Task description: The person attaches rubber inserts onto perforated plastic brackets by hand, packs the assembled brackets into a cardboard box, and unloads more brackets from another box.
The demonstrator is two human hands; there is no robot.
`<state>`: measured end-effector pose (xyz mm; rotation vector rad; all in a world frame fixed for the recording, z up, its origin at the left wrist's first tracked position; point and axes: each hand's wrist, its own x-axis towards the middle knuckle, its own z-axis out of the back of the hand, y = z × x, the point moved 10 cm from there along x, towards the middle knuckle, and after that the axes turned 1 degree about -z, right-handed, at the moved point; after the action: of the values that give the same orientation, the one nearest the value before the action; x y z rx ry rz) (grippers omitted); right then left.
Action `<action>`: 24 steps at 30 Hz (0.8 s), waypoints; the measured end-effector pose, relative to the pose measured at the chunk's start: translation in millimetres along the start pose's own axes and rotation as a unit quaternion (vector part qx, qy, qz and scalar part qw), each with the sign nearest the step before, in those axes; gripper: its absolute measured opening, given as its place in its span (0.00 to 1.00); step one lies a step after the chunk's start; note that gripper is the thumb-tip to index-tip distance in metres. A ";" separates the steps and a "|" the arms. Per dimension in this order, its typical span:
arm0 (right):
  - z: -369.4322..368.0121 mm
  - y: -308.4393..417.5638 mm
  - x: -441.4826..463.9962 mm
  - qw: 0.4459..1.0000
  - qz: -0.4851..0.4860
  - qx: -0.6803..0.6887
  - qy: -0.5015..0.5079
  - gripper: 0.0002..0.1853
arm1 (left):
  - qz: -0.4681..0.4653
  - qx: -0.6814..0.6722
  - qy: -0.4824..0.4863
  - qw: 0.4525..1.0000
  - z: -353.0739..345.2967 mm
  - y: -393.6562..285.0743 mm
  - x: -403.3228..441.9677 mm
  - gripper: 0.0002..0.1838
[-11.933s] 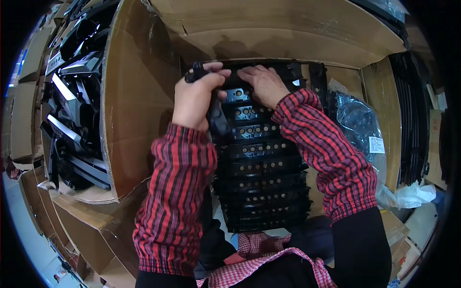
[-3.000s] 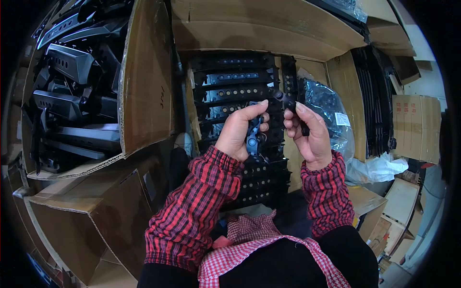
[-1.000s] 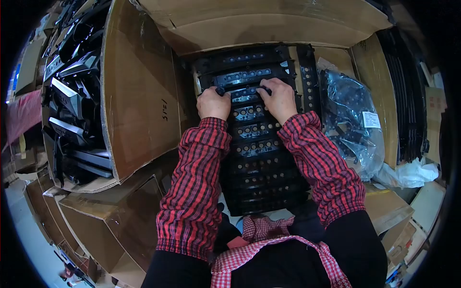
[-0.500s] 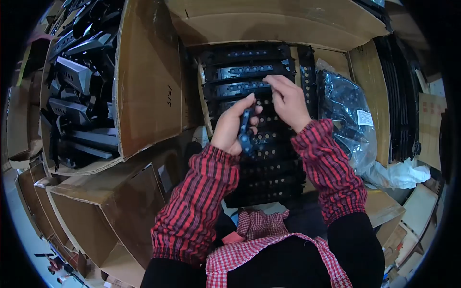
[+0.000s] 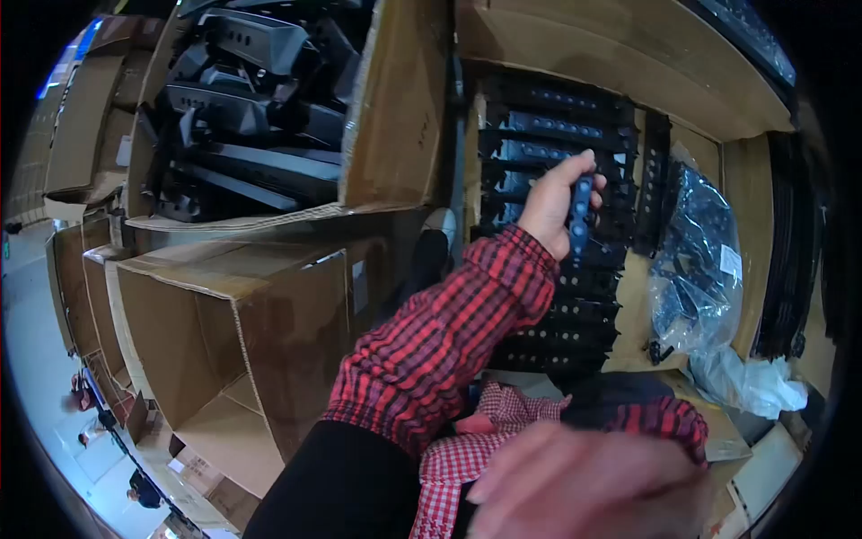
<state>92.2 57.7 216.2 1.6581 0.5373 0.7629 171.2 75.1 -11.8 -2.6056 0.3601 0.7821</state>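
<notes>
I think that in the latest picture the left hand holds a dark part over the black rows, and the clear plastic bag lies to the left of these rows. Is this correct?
Not quite: the head view shows the clear plastic bag to the right of the black rows. The left hand does hold a dark part over them.

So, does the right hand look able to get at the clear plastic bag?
Probably yes: the right hand is blurred, but the clear plastic bag lies largely uncovered, and the left hand holds its dark part off to one side.
</notes>
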 end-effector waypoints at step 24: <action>-73.7 42.3 -20.7 0.981 0.095 0.060 0.156 0.08 | 0.014 0.065 0.005 0.998 -11.7 -9.4 -18.2 0.09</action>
<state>22.1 83.4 261.7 1.7268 0.6604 1.1632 165.2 80.7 10.4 -2.4892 0.4351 0.7312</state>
